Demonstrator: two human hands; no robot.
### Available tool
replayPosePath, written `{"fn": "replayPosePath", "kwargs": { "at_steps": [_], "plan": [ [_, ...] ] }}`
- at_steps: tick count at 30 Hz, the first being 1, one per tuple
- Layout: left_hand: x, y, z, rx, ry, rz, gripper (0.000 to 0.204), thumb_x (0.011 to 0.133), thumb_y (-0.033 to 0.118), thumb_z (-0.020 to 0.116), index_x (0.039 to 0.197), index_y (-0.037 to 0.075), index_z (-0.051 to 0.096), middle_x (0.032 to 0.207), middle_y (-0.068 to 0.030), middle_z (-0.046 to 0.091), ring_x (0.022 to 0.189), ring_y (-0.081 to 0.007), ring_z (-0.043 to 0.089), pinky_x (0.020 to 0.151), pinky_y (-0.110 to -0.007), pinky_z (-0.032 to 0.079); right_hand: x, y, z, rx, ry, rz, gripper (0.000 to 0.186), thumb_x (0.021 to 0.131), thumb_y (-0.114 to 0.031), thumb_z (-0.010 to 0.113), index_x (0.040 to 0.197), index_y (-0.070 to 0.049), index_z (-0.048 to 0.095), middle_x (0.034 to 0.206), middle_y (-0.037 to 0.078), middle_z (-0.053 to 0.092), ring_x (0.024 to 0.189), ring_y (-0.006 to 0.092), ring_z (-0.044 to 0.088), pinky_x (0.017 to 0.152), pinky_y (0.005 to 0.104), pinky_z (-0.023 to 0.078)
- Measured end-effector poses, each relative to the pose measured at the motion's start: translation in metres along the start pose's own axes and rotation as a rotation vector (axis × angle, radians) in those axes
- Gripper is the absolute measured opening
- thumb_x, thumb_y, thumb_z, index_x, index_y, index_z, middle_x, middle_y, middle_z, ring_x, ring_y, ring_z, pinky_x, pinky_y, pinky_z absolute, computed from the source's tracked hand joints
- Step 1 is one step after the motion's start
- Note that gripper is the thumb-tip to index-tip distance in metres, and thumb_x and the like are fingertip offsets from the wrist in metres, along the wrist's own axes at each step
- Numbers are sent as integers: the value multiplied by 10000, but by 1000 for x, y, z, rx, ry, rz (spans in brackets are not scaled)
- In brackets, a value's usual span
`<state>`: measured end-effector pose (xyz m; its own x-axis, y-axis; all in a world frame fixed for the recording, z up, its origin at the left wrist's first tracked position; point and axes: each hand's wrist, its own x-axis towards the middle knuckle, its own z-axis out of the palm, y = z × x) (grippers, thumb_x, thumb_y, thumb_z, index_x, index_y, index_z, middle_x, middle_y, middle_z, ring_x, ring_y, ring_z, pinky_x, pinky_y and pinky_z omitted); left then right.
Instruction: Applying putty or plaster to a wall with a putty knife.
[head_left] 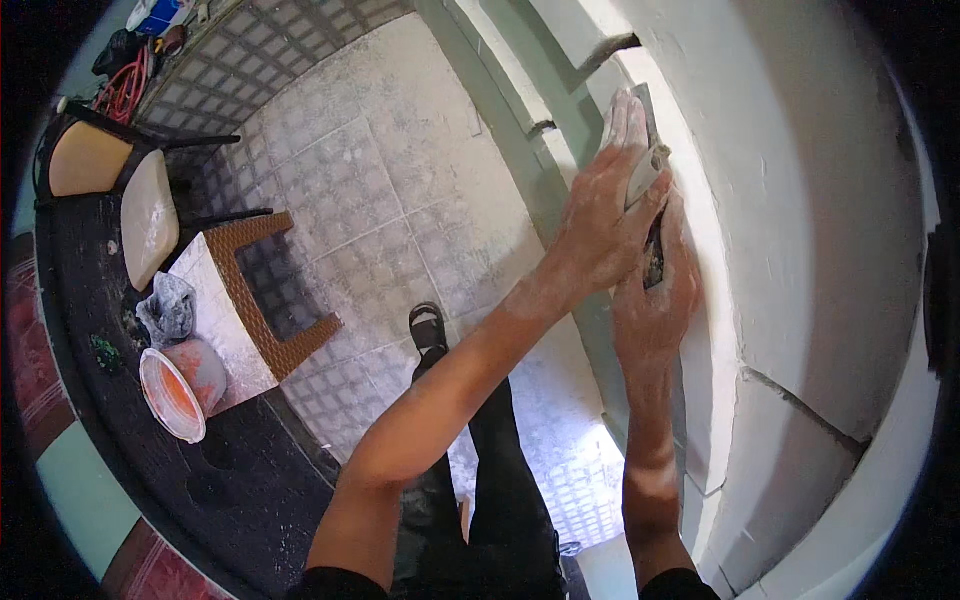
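Observation:
My left hand (pixel 603 210) and my right hand (pixel 655 300) are together at a white wall ledge (pixel 712 330). Both grip a long, narrow, dark flat tool (pixel 654 258), perhaps a trowel or sanding float, with a pale piece (pixel 643 178) on top like a handle. The left hand's fingers stretch along the far end, its thumb bent across the pale piece. Closer to me, the right hand closes around the near part. The tool appears to lie along the ledge's edge; its underside is hidden. White dust coats both hands.
Stepped white wall panels (pixel 770 200) with dark gaps (pixel 800 410) rise at right. To the left stand a brown woven-edged stool (pixel 255 300), an orange-stained bucket (pixel 172 392), a crumpled grey bag (pixel 168 308) and chairs (pixel 92 160). The tiled floor (pixel 390 190) is dusty.

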<state>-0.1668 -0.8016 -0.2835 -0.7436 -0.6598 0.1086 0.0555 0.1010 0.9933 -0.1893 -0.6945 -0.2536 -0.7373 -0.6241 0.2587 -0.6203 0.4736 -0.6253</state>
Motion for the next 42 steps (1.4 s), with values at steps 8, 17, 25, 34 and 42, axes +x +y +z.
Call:
{"fn": "replayPosePath", "kwargs": {
  "at_steps": [8,17,25,34,42],
  "plan": [
    [4,-17,17,139,359,318,486,996,426,499,1139,-33,572,1035,-235,619,990,-375,615,883,-458,468,-1,-5,3,73,-6,81,508,861,-56,572,1347,72,499,1029,275,637,963,403,637,856,461,482],
    [8,-14,16,97,300,226,508,1002,413,487,1215,-43,551,1075,-231,615,1027,-373,602,936,-468,449,1,0,9,-24,14,-16,517,859,-95,601,1337,74,499,981,248,634,871,390,624,785,449,484],
    [8,-11,6,52,128,45,525,1003,422,482,1241,-42,542,1091,-229,609,1046,-363,595,942,-475,447,3,6,21,43,61,-83,532,876,-160,604,1344,71,496,957,246,635,854,386,629,775,454,490],
    [16,1,-15,-5,-64,-56,645,1004,385,473,1459,-51,334,1431,-320,408,1339,-404,426,1105,-451,341,9,-9,21,47,14,7,551,899,-189,611,1359,81,475,1038,270,637,919,396,637,809,445,490],
    [15,-11,-11,20,-9,122,690,999,377,470,1496,-52,255,1482,-324,347,1400,-402,350,1141,-451,291,5,-4,24,82,24,68,542,887,-154,621,1347,98,482,975,251,646,859,373,644,760,418,496]
  ]
}}
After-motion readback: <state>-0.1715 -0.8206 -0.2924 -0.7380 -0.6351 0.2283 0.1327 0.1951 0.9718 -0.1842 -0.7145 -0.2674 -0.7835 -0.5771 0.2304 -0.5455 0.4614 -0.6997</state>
